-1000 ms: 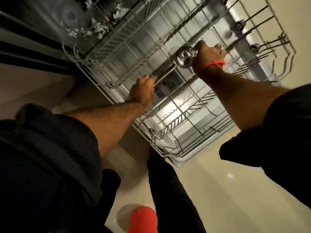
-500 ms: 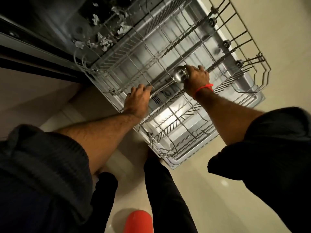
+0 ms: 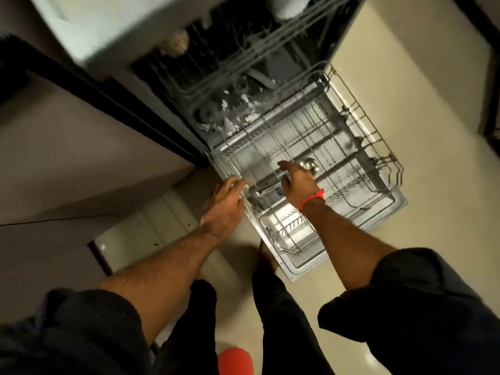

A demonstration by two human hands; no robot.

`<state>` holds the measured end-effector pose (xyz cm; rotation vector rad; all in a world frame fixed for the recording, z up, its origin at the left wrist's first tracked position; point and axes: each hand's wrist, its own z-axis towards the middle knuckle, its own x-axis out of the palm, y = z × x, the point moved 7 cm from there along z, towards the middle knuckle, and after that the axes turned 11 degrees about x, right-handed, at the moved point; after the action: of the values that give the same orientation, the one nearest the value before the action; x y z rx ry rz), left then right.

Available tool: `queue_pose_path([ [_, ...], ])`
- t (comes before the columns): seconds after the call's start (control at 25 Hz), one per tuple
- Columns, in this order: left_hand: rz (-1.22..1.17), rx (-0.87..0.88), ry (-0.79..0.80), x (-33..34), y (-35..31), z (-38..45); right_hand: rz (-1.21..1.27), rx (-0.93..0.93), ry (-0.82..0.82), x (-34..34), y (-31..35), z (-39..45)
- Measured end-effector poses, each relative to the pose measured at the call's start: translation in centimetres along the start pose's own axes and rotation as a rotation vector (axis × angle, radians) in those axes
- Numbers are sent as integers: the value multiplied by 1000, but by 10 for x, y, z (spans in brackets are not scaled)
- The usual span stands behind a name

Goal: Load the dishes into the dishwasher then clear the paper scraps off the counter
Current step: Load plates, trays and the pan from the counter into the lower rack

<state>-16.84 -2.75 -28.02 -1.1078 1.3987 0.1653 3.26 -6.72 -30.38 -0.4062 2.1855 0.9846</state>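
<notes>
Head view: your ladle (image 3: 309,164) lies in the lower rack (image 3: 378,147); both hands' fingers (image 3: 284,165) spread, holding nothing; scraps remain.

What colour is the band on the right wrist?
Red; the band shows clearly in the head view, just behind the right hand.

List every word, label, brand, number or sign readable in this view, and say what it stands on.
None can be read.
The dishwasher door shows no legible text.
A small dark patch with pale marks below the lower rack, beside the right hand, is too blurred to tell whether it carries text.
The ladle shows no marking.
</notes>
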Motion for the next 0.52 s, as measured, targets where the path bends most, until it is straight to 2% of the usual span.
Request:
queue_pose_path([
  [0.16,37,-108,-108,-118,0,-62,27,-218,65,-16,141,-63],
  [0.36,132,-131,-368,-257,16,-147,84,-535,112,-17,315,-142],
  [0.52,101,-229,-588,-356,59,-216,114,-755,100,-11,438,-203],
])
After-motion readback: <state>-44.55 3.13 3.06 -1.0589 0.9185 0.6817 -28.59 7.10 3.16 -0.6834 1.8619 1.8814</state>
